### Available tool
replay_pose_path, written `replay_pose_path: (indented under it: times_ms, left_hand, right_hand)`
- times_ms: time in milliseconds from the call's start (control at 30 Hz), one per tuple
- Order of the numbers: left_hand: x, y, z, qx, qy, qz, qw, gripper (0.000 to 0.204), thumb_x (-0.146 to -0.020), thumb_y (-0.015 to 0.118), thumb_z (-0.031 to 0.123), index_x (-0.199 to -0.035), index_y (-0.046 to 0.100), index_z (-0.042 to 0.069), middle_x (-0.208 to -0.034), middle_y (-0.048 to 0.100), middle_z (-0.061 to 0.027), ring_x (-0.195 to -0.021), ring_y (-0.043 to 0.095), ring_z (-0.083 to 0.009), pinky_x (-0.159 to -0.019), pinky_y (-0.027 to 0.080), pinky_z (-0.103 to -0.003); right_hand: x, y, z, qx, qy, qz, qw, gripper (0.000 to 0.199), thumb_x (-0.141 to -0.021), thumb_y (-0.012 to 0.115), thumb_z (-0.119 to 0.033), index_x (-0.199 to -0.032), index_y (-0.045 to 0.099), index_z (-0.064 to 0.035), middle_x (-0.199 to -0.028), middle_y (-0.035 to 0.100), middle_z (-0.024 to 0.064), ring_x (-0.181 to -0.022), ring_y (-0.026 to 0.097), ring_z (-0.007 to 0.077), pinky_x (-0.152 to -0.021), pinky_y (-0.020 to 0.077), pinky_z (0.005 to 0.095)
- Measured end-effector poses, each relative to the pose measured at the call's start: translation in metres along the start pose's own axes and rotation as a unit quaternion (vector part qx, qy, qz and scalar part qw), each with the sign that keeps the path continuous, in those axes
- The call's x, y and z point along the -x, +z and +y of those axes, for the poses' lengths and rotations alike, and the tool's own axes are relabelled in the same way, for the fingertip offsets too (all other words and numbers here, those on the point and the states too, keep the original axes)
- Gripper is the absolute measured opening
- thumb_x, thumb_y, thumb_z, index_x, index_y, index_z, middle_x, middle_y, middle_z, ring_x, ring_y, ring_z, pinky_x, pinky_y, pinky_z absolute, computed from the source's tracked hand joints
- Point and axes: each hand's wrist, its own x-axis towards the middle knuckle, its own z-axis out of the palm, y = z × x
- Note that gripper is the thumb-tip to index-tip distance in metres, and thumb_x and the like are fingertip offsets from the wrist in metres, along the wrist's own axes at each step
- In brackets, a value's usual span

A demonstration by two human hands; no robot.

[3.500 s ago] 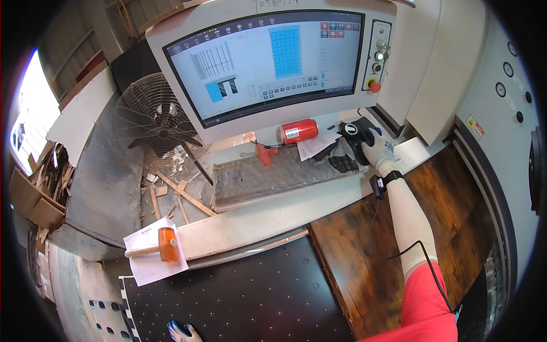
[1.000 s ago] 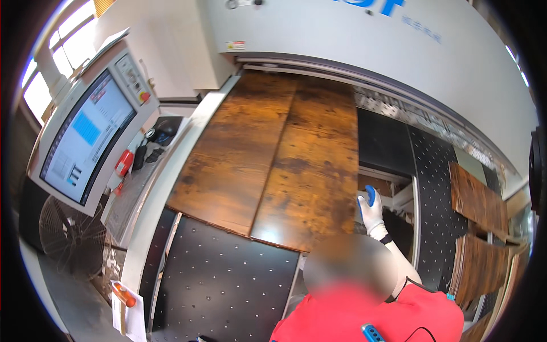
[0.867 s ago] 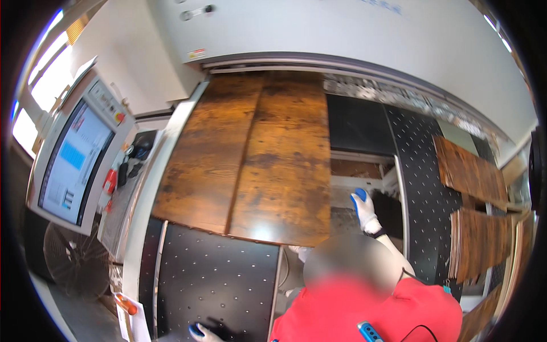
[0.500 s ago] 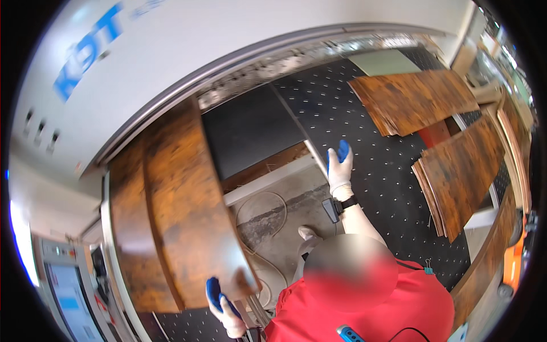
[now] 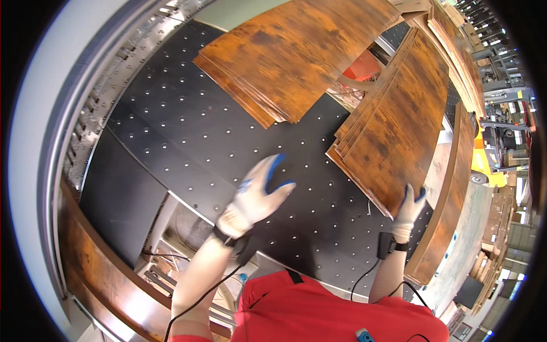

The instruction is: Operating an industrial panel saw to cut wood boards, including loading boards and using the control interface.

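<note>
My left hand (image 5: 257,192), in a white glove with blue palm, hangs over the black studded table (image 5: 182,154). Its thumb and fingers are spread, and nothing is between them. My right hand (image 5: 409,212), gloved alike, is at the near right corner of a stack of brown wood-grain panels (image 5: 393,128). Its fingers are apart; whether they touch the stack's edge I cannot tell. Farther off, beyond my left hand, lies a second stack of similar panels (image 5: 302,51), its layers slightly uneven.
A long brown panel (image 5: 447,211) stands along the table's right side. More brown boards (image 5: 108,273) lie at the lower left, beside the machine's metal rail (image 5: 74,108). A gap in the table opens near my left forearm. An orange forklift (image 5: 484,157) is at far right.
My view has swung right, toward the two panel stacks. My right hand has come to the nearer stack's corner. My left hand has left the brown boards and is now over the table.
</note>
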Motion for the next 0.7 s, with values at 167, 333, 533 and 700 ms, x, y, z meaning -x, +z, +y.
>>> replay_pose_path:
  times_ms: [167, 333, 533, 700]
  left_hand:
    - [-0.116, 0.13, 0.009, 0.004, 0.025, 0.009, 1.0, 0.08, -0.088, 0.071, 0.04, -0.146, 0.04, -0.007, -0.148, 0.045, -0.0287, -0.14, 0.041, -0.0415, -0.116, 0.035, -0.044]
    - [-0.148, 0.172, 0.024, -0.025, -0.067, 0.022, 0.997, 0.079, -0.087, 0.072, 0.041, -0.143, 0.044, -0.007, -0.143, 0.049, -0.0299, -0.134, 0.048, -0.0418, -0.112, 0.04, -0.043]
    - [-0.151, 0.164, 0.03, -0.059, -0.05, 0.021, 0.997, 0.065, -0.086, 0.07, 0.036, -0.133, 0.056, -0.007, -0.129, 0.062, -0.0285, -0.119, 0.06, -0.0422, -0.104, 0.047, -0.045]
    - [-0.14, 0.157, 0.05, -0.096, -0.061, -0.006, 0.994, 0.06, -0.088, 0.069, 0.034, -0.134, 0.057, -0.003, -0.124, 0.065, -0.0272, -0.115, 0.062, -0.0429, -0.099, 0.049, -0.046]
  right_hand:
    - [-0.045, -0.105, 0.068, 0.225, -0.085, -0.247, 0.939, 0.031, -0.094, 0.055, -0.008, -0.122, 0.061, 0.0034, -0.119, 0.065, 0.0242, -0.11, 0.062, 0.0395, -0.099, 0.0486, 0.0433]
    - [-0.021, -0.086, 0.022, 0.323, -0.239, -0.253, 0.88, 0.033, -0.092, 0.054, -0.004, -0.123, 0.062, 0.0018, -0.119, 0.065, 0.0231, -0.111, 0.063, 0.0403, -0.099, 0.0501, 0.0431]
    - [-0.01, -0.058, -0.005, 0.045, 0.033, -0.225, 0.973, 0.032, -0.087, 0.061, -0.002, -0.119, 0.063, 0.001, -0.119, 0.064, 0.0218, -0.107, 0.062, 0.0391, -0.097, 0.0493, 0.0401]
    - [-0.01, -0.051, -0.024, -0.119, 0.261, -0.126, 0.949, 0.027, -0.096, 0.063, -0.02, -0.108, 0.068, 0.0027, -0.099, 0.068, 0.0081, -0.097, 0.061, 0.0158, -0.09, 0.0461, 0.0283]
